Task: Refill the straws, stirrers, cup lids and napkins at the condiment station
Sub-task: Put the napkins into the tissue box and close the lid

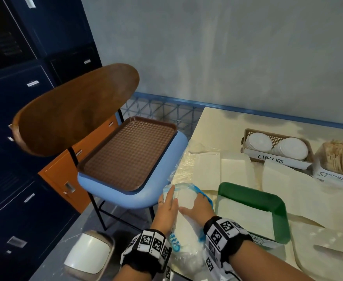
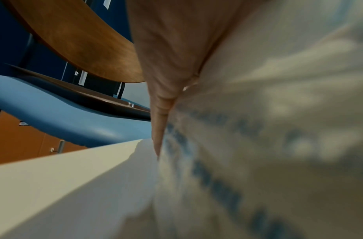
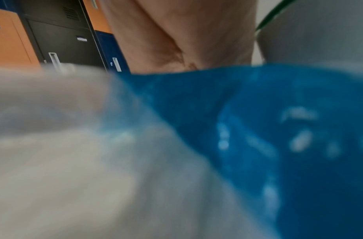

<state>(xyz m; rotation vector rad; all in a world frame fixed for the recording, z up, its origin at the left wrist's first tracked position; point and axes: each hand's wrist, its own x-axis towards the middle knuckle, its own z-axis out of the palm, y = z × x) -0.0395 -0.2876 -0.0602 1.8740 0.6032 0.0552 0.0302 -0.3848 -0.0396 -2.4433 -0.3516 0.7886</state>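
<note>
A clear plastic napkin pack [image 1: 183, 196] with blue print lies at the left edge of the cream table [image 1: 217, 122]. My left hand [image 1: 167, 201] presses flat against the pack's left side with straight fingers. My right hand [image 1: 199, 203] grips its top and right side, thumb lying across the top. A green tray [image 1: 280, 203] beside the pack holds flat white napkins. In the left wrist view my left hand [image 2: 170, 64] lies along the blurred pack [image 2: 258, 145]. In the right wrist view the pack's blue plastic [image 3: 258, 113] hides the fingers of my right hand [image 3: 186, 32].
A basket labelled cup lids [image 1: 276, 148] and a stirrers box [image 1: 341, 157] stand at the back right. Loose white sheets [image 1: 235, 169] lie mid-table. A blue chair [image 1: 166, 159] bearing a brown tray [image 1: 130, 157] stands left of the table. A white bin [image 1: 87, 254] sits on the floor.
</note>
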